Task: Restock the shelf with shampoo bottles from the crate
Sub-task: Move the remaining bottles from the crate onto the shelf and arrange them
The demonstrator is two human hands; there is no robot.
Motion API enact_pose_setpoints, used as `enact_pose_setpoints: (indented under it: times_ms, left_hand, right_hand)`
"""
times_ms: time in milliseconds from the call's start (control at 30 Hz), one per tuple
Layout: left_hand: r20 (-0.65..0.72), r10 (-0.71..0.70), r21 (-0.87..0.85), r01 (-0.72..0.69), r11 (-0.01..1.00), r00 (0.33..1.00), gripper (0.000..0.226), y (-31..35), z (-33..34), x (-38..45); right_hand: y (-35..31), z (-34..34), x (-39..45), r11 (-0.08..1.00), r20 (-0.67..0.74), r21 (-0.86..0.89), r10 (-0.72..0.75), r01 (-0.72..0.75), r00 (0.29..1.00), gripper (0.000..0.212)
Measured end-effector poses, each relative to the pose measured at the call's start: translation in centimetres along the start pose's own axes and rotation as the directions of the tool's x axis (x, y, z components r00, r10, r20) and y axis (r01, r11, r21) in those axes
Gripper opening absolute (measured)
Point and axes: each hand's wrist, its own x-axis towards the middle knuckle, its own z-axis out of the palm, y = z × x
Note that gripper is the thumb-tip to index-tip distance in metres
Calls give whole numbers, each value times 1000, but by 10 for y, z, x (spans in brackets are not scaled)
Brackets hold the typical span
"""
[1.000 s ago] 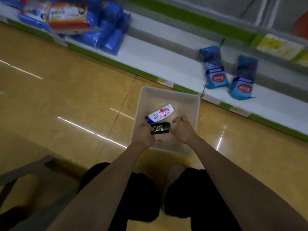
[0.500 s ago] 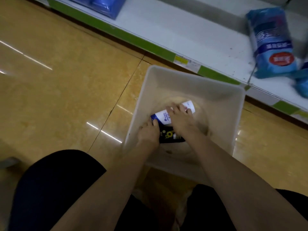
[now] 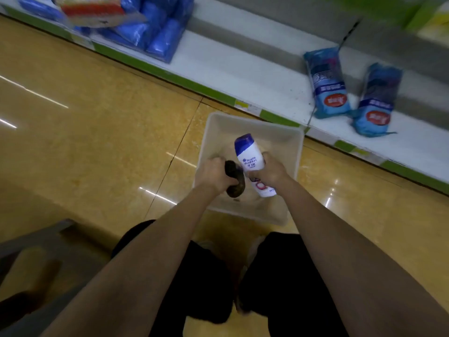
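Note:
A pale plastic crate [image 3: 299,152] sits on the floor against the low white shelf [image 3: 243,69]. My right hand [image 3: 273,170] grips a white shampoo bottle [image 3: 250,159] with a blue cap, held above the crate with the cap pointing away from me. My left hand [image 3: 213,175] grips a small dark bottle [image 3: 234,182] beside it, also lifted over the crate. The two bottles nearly touch. No other bottle shows in the crate.
Two blue packets [image 3: 326,83] [image 3: 375,100] stand on the shelf to the right of the crate. Several blue packs [image 3: 150,27] are stacked at the shelf's left. A grey stool [image 3: 31,263] stands at my lower left. My knees are below the crate.
Both hands reached into the crate, took hold of the two bottles and lifted them out. The white bottle has turned from lying flat to cap-up.

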Motion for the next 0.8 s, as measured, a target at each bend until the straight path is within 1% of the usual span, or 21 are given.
enact_pose_setpoints:
  times_ms: [67,133,167,233,267,333,400,433,533,633,667,733,800]
  left_hand:
    - [-19,13,-124,-15,992,1000,43,19,-41,-32]
    - [-3,-10,-314,9,949,1000,43,38,-83,-65]
    - [22,-46,-447,51,893,999,40,47,-102,-79]
    - [68,-111,-686,127,717,991,35,66,-146,-113]
    - [92,-119,-761,147,632,989,34,78,-169,-130]
    - [114,-104,-846,151,511,988,37,100,-211,-158]
    - [78,-80,-897,105,429,994,33,122,-257,-185]
    - [51,-64,-906,73,416,997,29,133,-280,-197]
    - [-6,-3,-907,-4,421,1000,23,160,-338,-225]
    - [-42,62,-904,-65,423,997,29,183,-394,-249]
    - [-58,74,-899,-84,429,996,30,191,-407,-254]
    - [-104,116,-896,-144,420,988,25,210,-436,-267]
    - [-177,166,-882,-231,410,970,22,231,-463,-279]
  right_hand:
    - [-22,-26,-43,986,-11,166,30,-27,1000,51]
    - [-46,-54,-87,960,-12,274,64,-58,998,54]
    - [-56,-65,-104,950,-4,306,63,-58,998,55]
    - [-83,-95,-147,931,8,362,55,-54,998,54]
    - [-100,-109,-172,918,13,393,50,-52,999,53]
    - [-132,-134,-213,902,19,431,18,-24,1000,46]
    - [-167,-157,-254,897,-15,442,-13,18,1000,42]
    - [-185,-168,-274,894,-33,447,-27,39,999,43]
    - [-233,-201,-323,867,-47,483,-112,121,993,40]
    - [-276,-233,-367,848,-74,485,-202,213,976,33]
    - [-287,-243,-380,847,-92,475,-221,238,971,35]
    - [-309,-266,-407,845,-138,450,-255,290,957,41]
    - [-329,-289,-430,830,-168,434,-308,351,936,38]
